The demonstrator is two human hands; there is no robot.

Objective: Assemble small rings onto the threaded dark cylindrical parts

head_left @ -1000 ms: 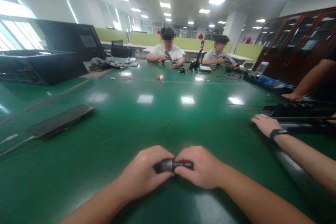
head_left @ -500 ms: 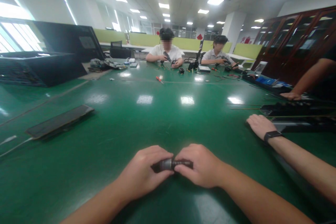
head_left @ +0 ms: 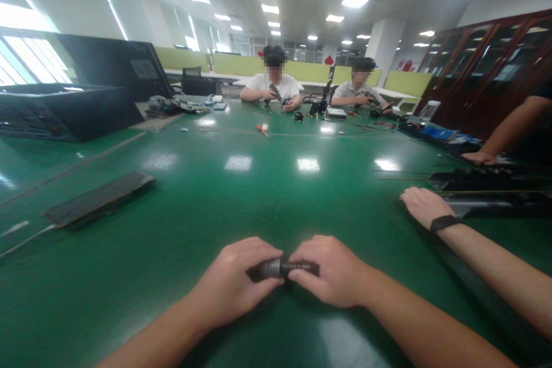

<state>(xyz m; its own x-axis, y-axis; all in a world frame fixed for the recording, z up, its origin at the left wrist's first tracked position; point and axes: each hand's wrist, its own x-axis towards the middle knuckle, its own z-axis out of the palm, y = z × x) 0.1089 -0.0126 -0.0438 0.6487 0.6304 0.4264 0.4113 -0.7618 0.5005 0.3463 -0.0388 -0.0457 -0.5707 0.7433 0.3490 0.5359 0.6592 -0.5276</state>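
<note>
Low in the middle of the view, a short dark cylinder with a grey band lies crosswise between my two hands. My left hand is closed around its wider left part, thumb below and fingers above. On its narrower, ribbed right part, my right hand is closed in the same way. A small gap separates the fingertips of the two hands, and the cylinder shows through it. Its outer ends are partly hidden by my palms, and its exact kind cannot be made out.
On the green table, a long dark slab with a white cable lies left. Another person's hand with a black wristband rests right, near black metal parts. A red screwdriver lies farther back; two people sit across.
My hands have drawn very slightly apart, and a little more of the cylinder shows between them. The other person's hand at the right has shifted slightly left.
</note>
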